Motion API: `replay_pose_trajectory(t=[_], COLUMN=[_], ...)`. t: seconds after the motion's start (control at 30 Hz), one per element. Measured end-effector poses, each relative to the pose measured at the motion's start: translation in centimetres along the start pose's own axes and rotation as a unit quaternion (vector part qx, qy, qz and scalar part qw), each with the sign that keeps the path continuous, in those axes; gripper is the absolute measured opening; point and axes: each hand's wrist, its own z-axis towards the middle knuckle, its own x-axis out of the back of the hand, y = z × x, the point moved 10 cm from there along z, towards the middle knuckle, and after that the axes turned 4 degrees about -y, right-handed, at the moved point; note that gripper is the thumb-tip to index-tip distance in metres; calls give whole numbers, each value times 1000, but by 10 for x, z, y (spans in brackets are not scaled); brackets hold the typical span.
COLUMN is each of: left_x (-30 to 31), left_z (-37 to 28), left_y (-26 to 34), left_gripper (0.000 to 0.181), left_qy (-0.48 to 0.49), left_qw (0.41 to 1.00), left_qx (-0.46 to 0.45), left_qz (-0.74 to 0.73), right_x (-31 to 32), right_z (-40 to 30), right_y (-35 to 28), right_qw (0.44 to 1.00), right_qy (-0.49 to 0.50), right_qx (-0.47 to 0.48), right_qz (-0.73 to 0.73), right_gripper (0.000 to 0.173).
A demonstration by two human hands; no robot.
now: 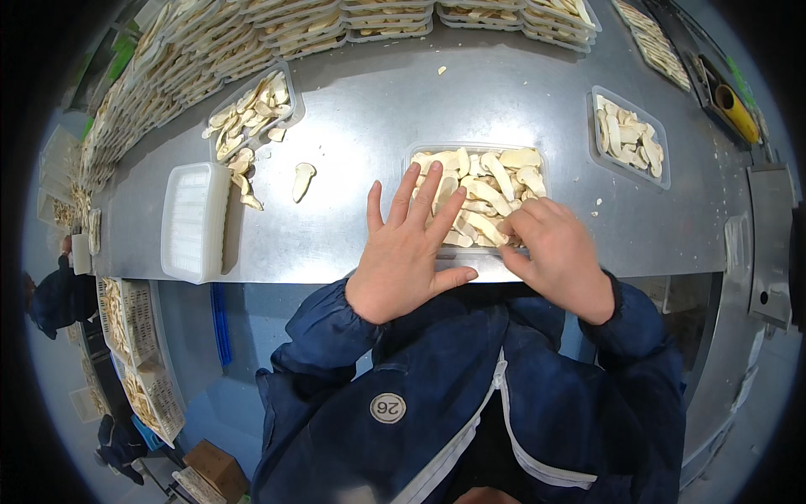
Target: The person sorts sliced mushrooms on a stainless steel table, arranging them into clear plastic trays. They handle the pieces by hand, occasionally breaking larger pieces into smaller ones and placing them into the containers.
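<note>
A clear plastic tray (546, 165) filled with sliced pale mushrooms (493, 200), which look like king oyster mushrooms, lies in front of me at the table's near edge. My left hand (406, 242) is spread over the tray's left part, palm down and fingers apart, hiding some slices. It appears to rest lightly on them; firm contact cannot be made out. At the tray's near right corner, my right hand (554, 255) is curled, its thumb and forefinger pinching the end of a long mushroom slice (482, 227). The hand covers that corner.
On the steel table (359, 101), a heaped tray (291, 85) stands back left, slices spilling beside it. Nearer are stacked empty trays (192, 223) and a loose slice (303, 181). Another tray (664, 142) sits right. Stacked filled trays (302, 31) line the far side. Co-workers (60, 293) appear left.
</note>
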Motion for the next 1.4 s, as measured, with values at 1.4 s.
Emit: replay_pose_trajectory(t=[1.4], left_x=[-9], left_z=[-4], left_y=[-26], left_gripper=[98], left_qy=[22], left_qw=[998], left_qx=[65], left_qz=[1], right_x=[-4], right_z=[4], right_y=[14], right_qw=[996], right_qy=[72], right_qx=[-44], right_qz=[21], right_gripper=[6])
